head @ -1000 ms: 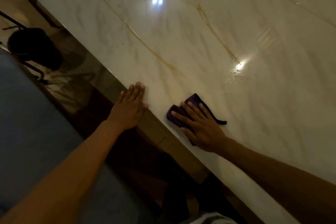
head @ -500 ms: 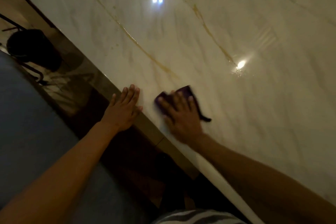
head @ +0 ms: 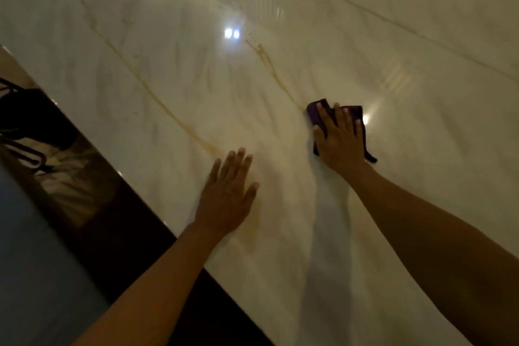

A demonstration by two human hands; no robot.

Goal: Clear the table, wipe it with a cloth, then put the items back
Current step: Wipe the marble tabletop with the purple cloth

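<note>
A glossy white marble table (head: 174, 59) with thin gold veins fills most of the head view. A dark purple cloth (head: 351, 113) lies flat on it, right of centre. My right hand (head: 339, 139) presses down on the cloth with straight, spread fingers, and most of the cloth is hidden under the palm. My left hand (head: 229, 194) rests flat on the bare marble, fingers straight, a little in from the near edge and to the left of the cloth. No other items show on the tabletop.
The table's near edge (head: 134, 191) runs diagonally from upper left to lower centre. Beyond it at the left stand a dark chair (head: 25, 118) with a metal frame and the shiny floor. Light reflections glare on the marble.
My right hand has slid the cloth away from the near edge, farther onto the table. My left hand has moved from the edge onto the marble surface. The camera has shifted.
</note>
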